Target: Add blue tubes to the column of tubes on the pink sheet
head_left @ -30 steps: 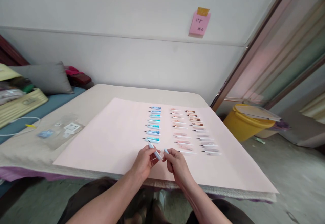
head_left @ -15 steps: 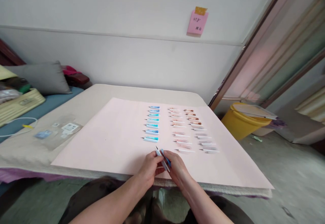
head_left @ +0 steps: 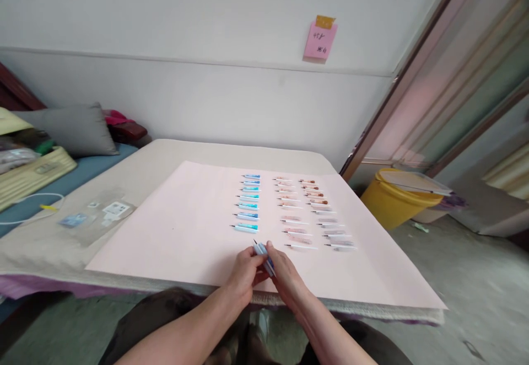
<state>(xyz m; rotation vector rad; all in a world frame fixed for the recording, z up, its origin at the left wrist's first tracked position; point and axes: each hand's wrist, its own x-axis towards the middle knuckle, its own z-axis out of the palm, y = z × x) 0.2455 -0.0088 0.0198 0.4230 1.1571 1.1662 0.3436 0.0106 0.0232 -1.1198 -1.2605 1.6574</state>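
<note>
Low over the front of the pink sheet, my left hand is closed on a slim white pen whose dark tip points up and away. My right hand pinches a blue cap-like tube that lies alongside the pen; fingers hide much of both. Just beyond them runs a column of similar pens, each with a blue or teal tube beside it. Farther right are a column with pinkish clear tubes and another with brown and greyish tubes.
The pink sheet covers much of a cloth-topped table. Clear plastic bags lie at its left. A yellow bin stands on the floor at the right. A pink note is taped to the wall. A grey cushion sits back left.
The blue tube has come in flush against the white pen, and my right thumb has moved up over it. My left hand has stayed nearly in place.
</note>
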